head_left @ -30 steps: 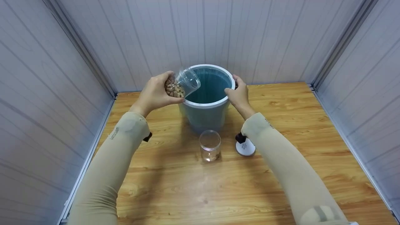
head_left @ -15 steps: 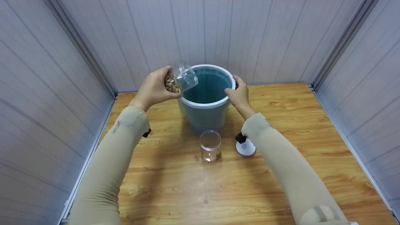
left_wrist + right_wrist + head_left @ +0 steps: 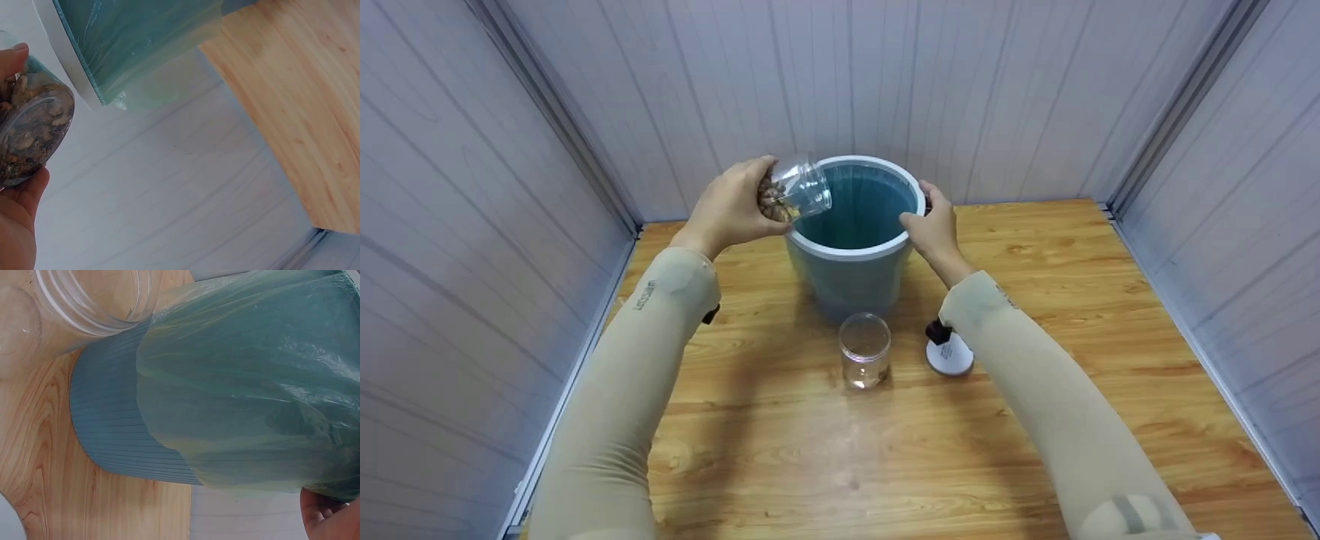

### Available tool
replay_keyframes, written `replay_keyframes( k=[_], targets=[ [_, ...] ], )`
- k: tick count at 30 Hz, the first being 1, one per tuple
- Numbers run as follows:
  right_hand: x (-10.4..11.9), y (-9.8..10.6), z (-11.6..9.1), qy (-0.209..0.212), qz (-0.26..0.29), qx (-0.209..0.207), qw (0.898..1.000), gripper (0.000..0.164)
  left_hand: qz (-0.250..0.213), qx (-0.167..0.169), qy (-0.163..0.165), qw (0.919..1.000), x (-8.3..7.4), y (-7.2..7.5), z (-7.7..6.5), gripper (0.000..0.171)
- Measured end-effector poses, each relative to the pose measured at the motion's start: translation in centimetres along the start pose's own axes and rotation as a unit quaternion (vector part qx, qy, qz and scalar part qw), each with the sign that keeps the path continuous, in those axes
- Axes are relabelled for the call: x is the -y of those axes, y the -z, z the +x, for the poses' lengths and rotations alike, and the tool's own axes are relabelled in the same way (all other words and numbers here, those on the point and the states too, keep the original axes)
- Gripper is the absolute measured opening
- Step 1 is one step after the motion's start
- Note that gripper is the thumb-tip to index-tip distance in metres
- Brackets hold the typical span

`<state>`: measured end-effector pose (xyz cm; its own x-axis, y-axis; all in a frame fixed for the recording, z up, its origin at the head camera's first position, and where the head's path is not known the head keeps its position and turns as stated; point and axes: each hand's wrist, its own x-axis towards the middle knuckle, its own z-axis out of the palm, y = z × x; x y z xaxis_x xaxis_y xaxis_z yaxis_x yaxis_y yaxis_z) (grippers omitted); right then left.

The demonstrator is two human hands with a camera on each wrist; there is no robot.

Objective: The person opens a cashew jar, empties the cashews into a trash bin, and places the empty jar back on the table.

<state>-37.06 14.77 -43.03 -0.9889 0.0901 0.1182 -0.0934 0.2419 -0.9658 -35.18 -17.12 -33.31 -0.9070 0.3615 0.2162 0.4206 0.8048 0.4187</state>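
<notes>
Gripped in my left hand [image 3: 729, 208], a clear plastic jar [image 3: 808, 189] lies tilted over the left rim of a trash can [image 3: 851, 281], its mouth facing inward. Brown nut-like pieces [image 3: 774, 201] lie in its lower part; the left wrist view shows darker bits through the jar's base [image 3: 39, 126]. My right hand [image 3: 936, 229] holds the can's right rim, thumb on the inner side and fingers outside. A translucent bag [image 3: 236, 394] lines the can and hangs over its outer wall.
A second clear jar [image 3: 865, 352] stands upright, without a lid, in front of the can. Right of it a round white lid [image 3: 950, 355] lies flat on the wooden table [image 3: 840, 457]. Panelled walls [image 3: 720, 82] enclose the table at the back and sides.
My left hand has shifted the jar slightly up and left, then a little right, and its mouth has turned somewhat further. My right hand stays in place on the rim.
</notes>
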Motion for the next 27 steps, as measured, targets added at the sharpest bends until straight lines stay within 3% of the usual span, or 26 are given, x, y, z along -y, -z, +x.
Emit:
replay_keyframes(
  k=[27],
  targets=[
    [0.0, 0.0, 0.2, 0.004, -0.005, -0.010, 1.000, 0.073, 0.092, 0.022, -0.044, 0.9945, -0.7, 0.4, 1.1, 0.096]
  ],
)
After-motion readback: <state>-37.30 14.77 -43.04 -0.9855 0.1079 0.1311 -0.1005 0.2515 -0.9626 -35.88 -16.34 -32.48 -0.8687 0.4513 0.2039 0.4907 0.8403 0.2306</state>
